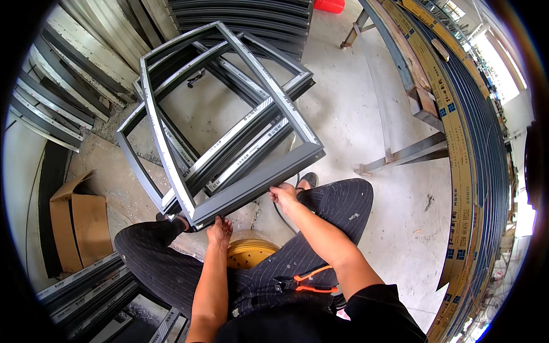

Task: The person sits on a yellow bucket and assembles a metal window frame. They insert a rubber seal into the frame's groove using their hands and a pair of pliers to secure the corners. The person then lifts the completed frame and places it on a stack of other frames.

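A dark grey metal window frame [258, 184], with printed pale film strips on its bars, lies tilted on top of a stack of similar frames [309, 81]. My left hand [219, 231] is at the near edge, close to its left corner, fingers curled and thumb against the bar. Farther right along the same edge, my right hand [283, 195] pinches the bar between thumb and fingers. Part of each hand's grip is hidden beneath the frame. Orange-handled pliers [314, 280] rest on my lap, their jaws hard to make out.
Between my legs is a round yellow seat or drum [250, 251]. An opened cardboard box [91, 228] stands at left, near leaning metal profiles [63, 86]. More profiles [94, 286] lie lower left. On the right, a rack with metal legs [400, 154] carries long wrapped bars [460, 188].
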Demonstrator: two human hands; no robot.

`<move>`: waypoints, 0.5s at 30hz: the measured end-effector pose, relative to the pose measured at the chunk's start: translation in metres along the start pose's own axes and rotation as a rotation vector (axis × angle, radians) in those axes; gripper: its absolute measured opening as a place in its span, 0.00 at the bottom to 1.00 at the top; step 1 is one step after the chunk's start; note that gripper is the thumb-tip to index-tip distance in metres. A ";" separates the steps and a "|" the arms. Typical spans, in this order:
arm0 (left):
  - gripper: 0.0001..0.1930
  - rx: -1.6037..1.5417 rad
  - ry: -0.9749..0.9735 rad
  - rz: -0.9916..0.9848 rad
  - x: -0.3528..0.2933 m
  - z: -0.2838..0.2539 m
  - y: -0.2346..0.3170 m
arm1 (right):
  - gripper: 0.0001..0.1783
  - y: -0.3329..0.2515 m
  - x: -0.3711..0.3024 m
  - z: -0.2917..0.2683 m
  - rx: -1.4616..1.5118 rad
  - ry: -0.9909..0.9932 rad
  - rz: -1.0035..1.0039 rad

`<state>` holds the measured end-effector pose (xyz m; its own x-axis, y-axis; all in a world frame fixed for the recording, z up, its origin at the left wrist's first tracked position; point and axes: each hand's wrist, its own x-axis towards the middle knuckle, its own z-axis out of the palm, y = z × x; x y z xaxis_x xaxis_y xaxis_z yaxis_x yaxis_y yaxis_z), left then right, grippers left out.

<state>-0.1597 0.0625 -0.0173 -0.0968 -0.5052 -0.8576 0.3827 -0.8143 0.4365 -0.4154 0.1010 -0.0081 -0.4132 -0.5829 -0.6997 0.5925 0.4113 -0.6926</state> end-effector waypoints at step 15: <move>0.17 -0.003 0.006 -0.006 0.004 -0.005 -0.003 | 0.05 -0.002 -0.004 0.008 -0.101 -0.027 0.056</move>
<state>-0.1565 0.0641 -0.0237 -0.0938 -0.4983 -0.8619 0.3845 -0.8167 0.4303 -0.4095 0.0967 -0.0026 -0.3624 -0.5751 -0.7335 0.5409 0.5111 -0.6680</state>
